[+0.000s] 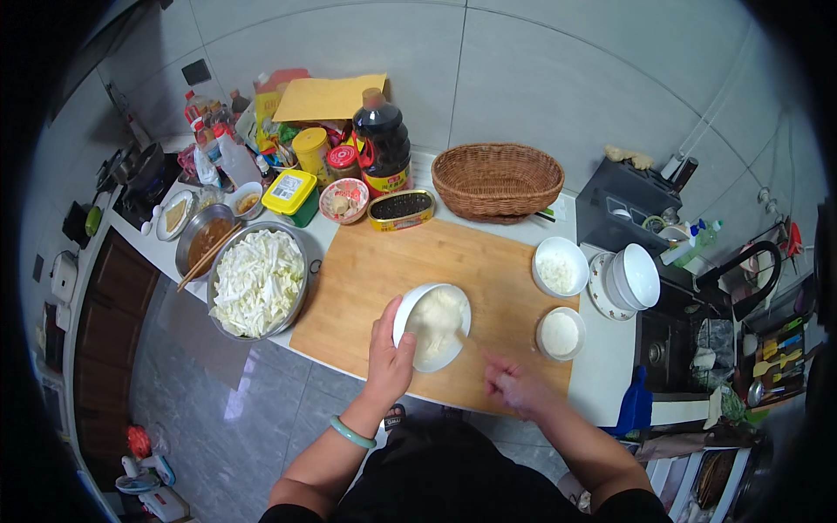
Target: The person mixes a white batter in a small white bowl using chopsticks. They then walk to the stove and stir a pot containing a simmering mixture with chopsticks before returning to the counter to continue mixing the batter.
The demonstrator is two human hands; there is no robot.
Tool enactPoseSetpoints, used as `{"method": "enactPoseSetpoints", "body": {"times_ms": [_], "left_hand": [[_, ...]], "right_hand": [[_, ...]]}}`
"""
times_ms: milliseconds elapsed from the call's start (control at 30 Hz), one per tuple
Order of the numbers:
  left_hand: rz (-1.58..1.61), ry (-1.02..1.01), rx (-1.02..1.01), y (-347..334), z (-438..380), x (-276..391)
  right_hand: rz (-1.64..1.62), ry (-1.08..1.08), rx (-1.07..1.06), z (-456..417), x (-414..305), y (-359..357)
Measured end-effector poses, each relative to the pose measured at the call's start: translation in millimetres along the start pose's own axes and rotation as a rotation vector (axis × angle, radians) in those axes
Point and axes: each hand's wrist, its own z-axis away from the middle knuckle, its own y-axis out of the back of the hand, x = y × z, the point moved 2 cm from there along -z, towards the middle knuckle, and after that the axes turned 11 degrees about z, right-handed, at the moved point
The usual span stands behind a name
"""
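My left hand [391,356], with a pale green bangle on the wrist, grips the left side of a white bowl [400,315]. The bowl is tilted over a wooden cutting board [366,274] and contains a pale, floury mixture [437,317]. On the bowl's right, my right hand [513,386] is blurred, its fingers curled around a thin wooden utensil [465,338] whose tip reaches into the bowl. Motion blur hides the utensil's exact shape. White powder or paste marks the right-hand fingers.
A metal basin of chopped cabbage [258,284] stands left of the board. Chopsticks [209,257] lie across a bowl of brown liquid [208,236]. Two white bowls [560,267] [561,334] sit at the right. Behind are a wicker basket [497,183] and a soy sauce bottle [382,144].
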Motion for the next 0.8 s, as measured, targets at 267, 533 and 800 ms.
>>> {"method": "enactPoseSetpoints", "body": {"times_ms": [267, 533, 800], "left_hand": [[-0.038, 0.056, -0.022, -1.6, 6.9, -6.3], [0.027, 0.009, -0.010, -4.9, 6.3, 1.3], [0.029, 0.012, -0.013, -6.9, 5.2, 2.0]], "right_hand": [[0.326, 0.022, -0.078, 10.9, 11.2, -3.8], [0.113, -0.014, -0.045, 14.0, 7.2, 1.1], [0.177, 0.007, -0.047, 15.3, 5.4, 1.6]]}}
